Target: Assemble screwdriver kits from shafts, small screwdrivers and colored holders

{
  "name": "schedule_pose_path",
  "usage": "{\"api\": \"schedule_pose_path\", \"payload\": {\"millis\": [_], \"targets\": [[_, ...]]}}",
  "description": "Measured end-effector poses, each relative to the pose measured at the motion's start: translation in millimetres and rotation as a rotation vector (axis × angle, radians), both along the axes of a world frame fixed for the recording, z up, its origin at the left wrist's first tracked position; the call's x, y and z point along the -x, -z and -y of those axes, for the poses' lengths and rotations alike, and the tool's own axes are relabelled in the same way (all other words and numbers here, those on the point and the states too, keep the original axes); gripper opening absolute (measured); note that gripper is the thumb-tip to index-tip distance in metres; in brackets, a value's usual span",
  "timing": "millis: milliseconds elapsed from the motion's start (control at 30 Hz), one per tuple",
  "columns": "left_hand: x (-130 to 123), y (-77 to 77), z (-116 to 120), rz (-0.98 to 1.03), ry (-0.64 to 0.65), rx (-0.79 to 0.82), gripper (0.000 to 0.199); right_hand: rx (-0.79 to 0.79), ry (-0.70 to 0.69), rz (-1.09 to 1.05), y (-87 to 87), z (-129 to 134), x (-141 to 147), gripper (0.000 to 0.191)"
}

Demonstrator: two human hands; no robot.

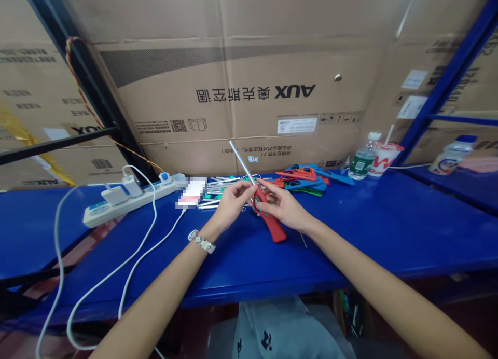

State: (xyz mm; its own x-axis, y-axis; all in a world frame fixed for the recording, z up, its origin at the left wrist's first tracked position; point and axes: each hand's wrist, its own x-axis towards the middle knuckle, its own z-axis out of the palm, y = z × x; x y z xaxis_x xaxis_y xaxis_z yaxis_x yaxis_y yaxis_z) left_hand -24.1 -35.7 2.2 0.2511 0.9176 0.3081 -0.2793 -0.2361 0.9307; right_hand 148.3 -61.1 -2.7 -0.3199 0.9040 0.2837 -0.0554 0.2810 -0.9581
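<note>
Between my two hands, above the blue shelf, is a stick lighter [274,227] with a red plastic handle and a long silver tube slanting up and away to the left. My left hand [232,201] pinches it near where the tube meets the handle. Wrapped around the handle from the right side is my right hand [286,208]; its fingertips partly hide the trigger opening. Behind my left hand lie several loose metal tubes [212,205] with green parts. Past my right hand is a pile of red, blue and green handle pieces [307,181].
At left, a white power strip [128,201] carries plugged-in chargers, and white cables trail over the shelf edge [218,295]. A phone [192,190] lies behind. At right stand a water bottle [362,159], a cup with a straw [383,159] and a blue-capped bottle [453,155]. Cardboard [249,22] walls the back.
</note>
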Motion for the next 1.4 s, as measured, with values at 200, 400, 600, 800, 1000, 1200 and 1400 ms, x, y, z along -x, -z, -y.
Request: {"api": "schedule_pose_path", "payload": {"millis": [200,400,600,800,1000,1200,1400], "targets": [[4,-3.0,1,0.119,-0.014,0.018,0.015,0.126,-0.133,0.056,-5.1,7,-6,0.039],[6,-5.3,3,0.135,0.006,0.108,0.013,0.073,0.102,-0.003,1.0,6,-2,0.046],[2,0.9,4,0.200,0.064,0.141,0.023,0.082,0.145,-0.012,7.4,4,1,0.052],[-2,3.1,1,0.239,0.013,0.216,0.013,0.058,0.184,0.015,11.7,-1,3,0.044],[-5,-6.0,-15,0.255,-0.025,0.301,0.004,-0.041,0.140,0.165,-2.9,-25,-4,0.038],[-14,-8.5,-35,0.326,-0.091,0.317,0.013,-0.140,0.136,0.386,-19.2,-56,-17,0.040],[-20,-7.7,-43,0.360,-0.157,0.341,0.012,-0.247,0.149,0.489,-21.8,-81,-25,0.042]]}}
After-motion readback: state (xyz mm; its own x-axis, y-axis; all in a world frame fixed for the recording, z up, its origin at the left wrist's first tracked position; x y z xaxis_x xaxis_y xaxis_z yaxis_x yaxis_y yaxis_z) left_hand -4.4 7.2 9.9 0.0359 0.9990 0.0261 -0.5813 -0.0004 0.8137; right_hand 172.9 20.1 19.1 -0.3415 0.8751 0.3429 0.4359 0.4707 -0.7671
